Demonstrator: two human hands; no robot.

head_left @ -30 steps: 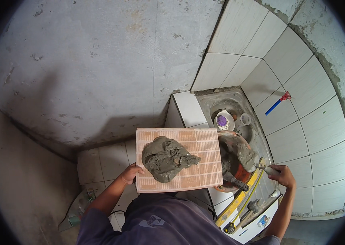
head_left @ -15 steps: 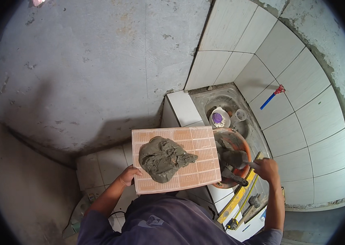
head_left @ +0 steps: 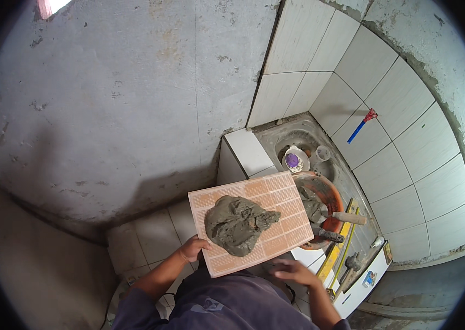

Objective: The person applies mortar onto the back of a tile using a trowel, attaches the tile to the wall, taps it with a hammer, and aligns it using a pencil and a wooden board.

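Note:
My left hand (head_left: 193, 248) grips the left edge of a ceramic tile (head_left: 290, 242), its ribbed orange-tan back facing up. A thick mound of wet grey mortar (head_left: 235, 223) sits on the tile. Just off the tile's lower right edge is my right hand (head_left: 294, 272), its fingers stretched out and holding nothing. Beyond the tile, an orange bucket (head_left: 336, 201) holds more mortar. A trowel with a wooden handle (head_left: 349, 218) lies in it, the handle out over the rim, beside a second tool's dark, mortar-smeared handle (head_left: 329, 236).
A metal sink (head_left: 282, 127) holds a white bowl with a purple thing (head_left: 292, 160) and a clear cup (head_left: 323, 153). Right of the bucket lie a yellow level (head_left: 329, 264) and a tape measure (head_left: 331, 293). A blue pipe (head_left: 357, 132) sticks out of the tiled wall.
My right hand has let go of the trowel, leaving it in the bucket, and has come back toward the tile. The tile has shifted right and downward and turned slightly in my left hand.

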